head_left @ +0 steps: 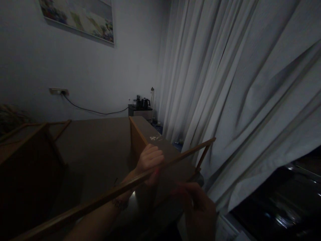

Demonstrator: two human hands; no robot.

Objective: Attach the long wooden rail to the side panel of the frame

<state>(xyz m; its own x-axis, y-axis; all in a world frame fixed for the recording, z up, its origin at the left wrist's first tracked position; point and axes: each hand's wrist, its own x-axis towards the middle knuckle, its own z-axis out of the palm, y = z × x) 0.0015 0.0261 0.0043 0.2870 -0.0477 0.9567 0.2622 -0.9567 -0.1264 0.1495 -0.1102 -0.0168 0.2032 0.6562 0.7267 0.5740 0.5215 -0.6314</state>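
A long thin wooden rail [100,201] runs diagonally across the front of the view, part of an upturned or tilted wooden frame. My left forearm passes behind this rail. My left hand [149,160] is curled closed just beyond it, against a wooden panel with a grey face [168,150]; what the fingers hold is hidden. Lower and to the right, my right hand [199,206] has its thumb and fingers brought together in a pinch, dark and slightly blurred. Anything between those fingertips is too dim to make out. A short wooden post [202,157] joins the rail's far end.
Another wooden piece [27,150] stands at the left. Behind are a small cabinet [142,113] with a black kettle [145,103], a wall socket [59,91] with a cable, and a painting [82,20]. White curtains [225,93] hang at the right, beside a glossy black surface [283,201].
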